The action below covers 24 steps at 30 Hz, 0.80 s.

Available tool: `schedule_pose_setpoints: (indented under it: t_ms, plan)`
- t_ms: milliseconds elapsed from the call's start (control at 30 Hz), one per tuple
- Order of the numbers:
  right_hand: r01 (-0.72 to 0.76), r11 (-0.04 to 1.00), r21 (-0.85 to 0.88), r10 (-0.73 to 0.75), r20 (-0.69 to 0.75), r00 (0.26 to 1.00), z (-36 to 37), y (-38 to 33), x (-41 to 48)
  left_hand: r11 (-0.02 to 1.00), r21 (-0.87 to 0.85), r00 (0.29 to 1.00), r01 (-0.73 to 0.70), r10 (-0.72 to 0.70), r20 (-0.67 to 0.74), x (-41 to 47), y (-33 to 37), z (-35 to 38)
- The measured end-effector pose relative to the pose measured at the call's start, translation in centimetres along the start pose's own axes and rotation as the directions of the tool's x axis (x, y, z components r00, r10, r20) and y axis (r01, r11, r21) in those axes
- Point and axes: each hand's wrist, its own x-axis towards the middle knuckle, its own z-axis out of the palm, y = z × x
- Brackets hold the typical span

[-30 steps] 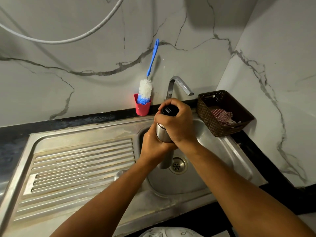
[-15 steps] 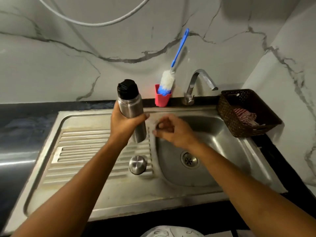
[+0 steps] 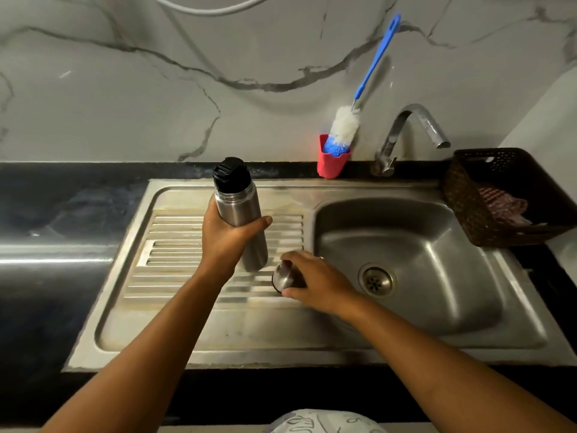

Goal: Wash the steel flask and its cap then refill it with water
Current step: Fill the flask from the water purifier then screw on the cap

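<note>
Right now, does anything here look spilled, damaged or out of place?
Nothing stands out. The steel cap, gripped by the right hand, is tilted on the drainboard, off the flask, which the left hand holds upright. No spill shows.

left grip (image 3: 229, 235) raised, fingers wrapped, thumb across front | right grip (image 3: 315, 282) lower, palm down, pinching

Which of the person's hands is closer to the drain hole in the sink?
Right. The right hand, gripping the cap, is just left of the drain; the left hand is farther left, gripping the flask.
</note>
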Motion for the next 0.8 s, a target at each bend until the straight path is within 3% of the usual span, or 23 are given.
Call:
schedule_pose_setpoints:
  t_ms: [100, 233, 400, 533, 633, 800]
  plan:
    - [-0.027, 0.971, 0.238, 0.055, -0.115, 0.992, -3.3, 0.9, -0.5, 1.000, 0.009, 0.999, -0.005, 0.005, 0.039, 0.2, 0.1, 1.1]
    - [0.041, 0.887, 0.460, 0.122, -0.320, 0.939, -10.4, 0.9, -1.0, 0.999, 0.018, 0.988, -0.028, 0.025, 0.150, 0.3, 0.9, 3.9]
    - [0.166, 0.919, 0.357, 0.025, -0.473, 0.881, -20.6, -2.1, -3.5, 0.995, 0.059, 0.936, -0.077, 0.052, 0.348, 0.4, 1.7, 8.4]
    - [0.171, 0.972, 0.159, -0.089, -0.426, 0.900, -25.1, -3.5, -4.0, 0.991, 0.049, 0.878, -0.124, 0.086, 0.471, -0.1, 2.5, 11.6]
    - [0.097, 0.995, -0.009, -0.096, -0.267, 0.959, -26.0, -4.2, -3.8, 0.990, 0.045, 0.847, -0.136, 0.093, 0.523, -0.4, 2.7, 13.1]
    - [0.071, 0.991, -0.112, -0.080, -0.077, 0.994, -25.4, -4.9, -3.1, 0.990, 0.023, 0.834, -0.140, 0.105, 0.542, -0.3, 2.7, 13.8]
